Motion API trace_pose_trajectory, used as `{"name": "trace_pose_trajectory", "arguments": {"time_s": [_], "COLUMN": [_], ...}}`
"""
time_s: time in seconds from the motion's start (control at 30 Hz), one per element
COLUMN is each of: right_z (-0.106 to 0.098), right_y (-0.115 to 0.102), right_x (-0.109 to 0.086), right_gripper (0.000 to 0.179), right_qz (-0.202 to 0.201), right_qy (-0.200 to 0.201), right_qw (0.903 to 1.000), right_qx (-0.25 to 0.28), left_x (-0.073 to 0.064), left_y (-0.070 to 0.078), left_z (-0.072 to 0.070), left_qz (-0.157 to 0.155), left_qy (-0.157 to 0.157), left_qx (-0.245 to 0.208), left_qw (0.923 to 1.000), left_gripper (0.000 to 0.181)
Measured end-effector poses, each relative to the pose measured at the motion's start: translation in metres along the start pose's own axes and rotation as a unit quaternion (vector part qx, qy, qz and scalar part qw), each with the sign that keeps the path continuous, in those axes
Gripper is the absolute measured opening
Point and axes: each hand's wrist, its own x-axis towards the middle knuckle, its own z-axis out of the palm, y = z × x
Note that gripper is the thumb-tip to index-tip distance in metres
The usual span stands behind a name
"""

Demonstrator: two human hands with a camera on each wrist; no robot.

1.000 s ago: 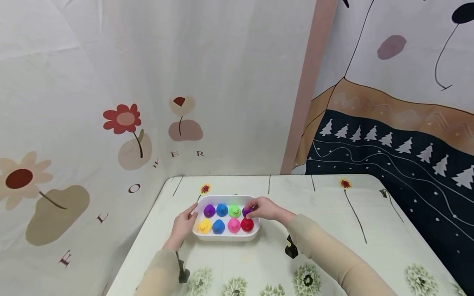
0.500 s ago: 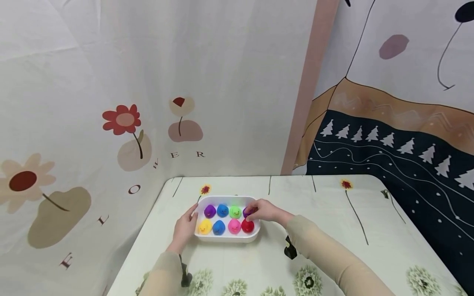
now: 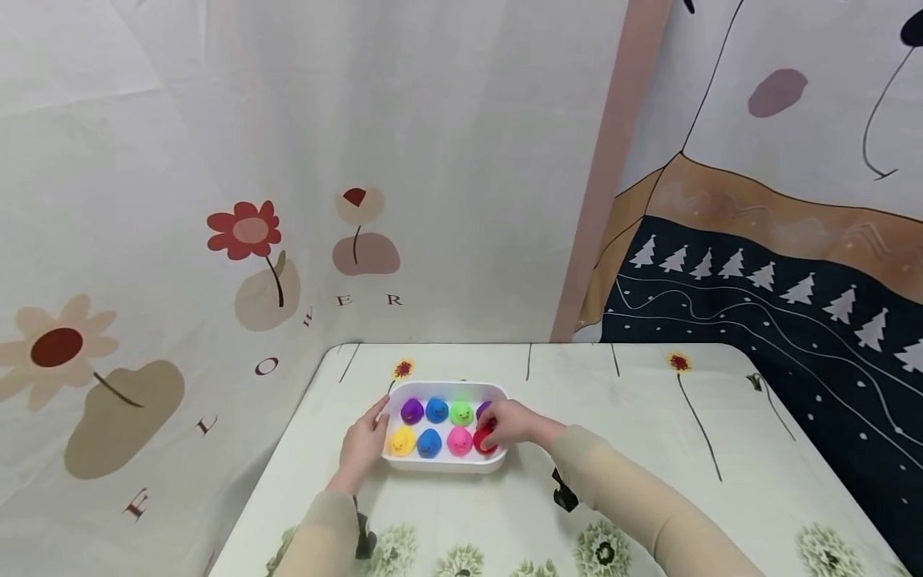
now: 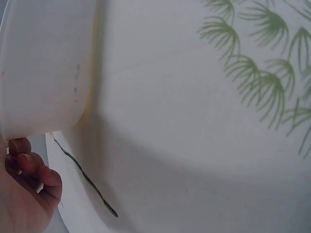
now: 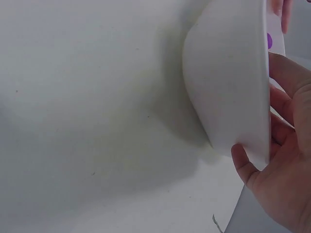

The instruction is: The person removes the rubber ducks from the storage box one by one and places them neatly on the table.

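A white tray [image 3: 443, 465] on the table holds two rows of small round toys with little faces. The back row has a purple toy [image 3: 412, 411], a blue one [image 3: 437, 410], a green one [image 3: 461, 413] and a second purple one, partly covered. In front lie a yellow toy [image 3: 402, 441], a blue one, a pink one [image 3: 459, 441] and a red toy [image 3: 478, 439]. My left hand [image 3: 362, 445] grips the tray's left end, fingers curled beneath its rim in the left wrist view. Reaching over the right end, my right hand [image 3: 515, 422] pinches the red toy; its little finger touches the tray's outer wall.
A white flower-print cloth covers the table [image 3: 613, 417]. Behind stands a pale printed curtain [image 3: 461, 176], and at the right hangs a dark tree-patterned cloth [image 3: 721, 296].
My right hand has moved from the purple toy at the back right to the red toy in front of it. The left hand stays at the tray's left end.
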Motion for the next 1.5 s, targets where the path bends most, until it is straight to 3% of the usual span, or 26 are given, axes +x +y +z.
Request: {"name": "trace_pose_trajectory", "arguments": {"time_s": [0.3,0.83,1.5], "right_z": [0.0042,0.0054,0.0072], "right_y": [0.0039,0.0009,0.0019], "right_x": [-0.0019,-0.0051,-0.0034], "right_gripper": [0.019,0.021,0.017], "right_qz": [-0.006,0.003,0.009], "right_qy": [0.021,0.023,0.029], "right_qw": [0.9996,0.9986,0.9986], "right_qx": [-0.019,-0.048,-0.044], "left_x": [-0.0021,-0.002,-0.0004], "left_y": [0.0044,0.0054,0.0028], "left_z": [0.0003,0.0009,0.0024], "left_qz": [0.002,0.009,0.002], "left_qy": [0.002,0.009,0.007], "left_qx": [0.007,0.009,0.004], "left_qw": [1.0,0.9999,1.0], "left_gripper": [0.045,0.044,0.045]}}
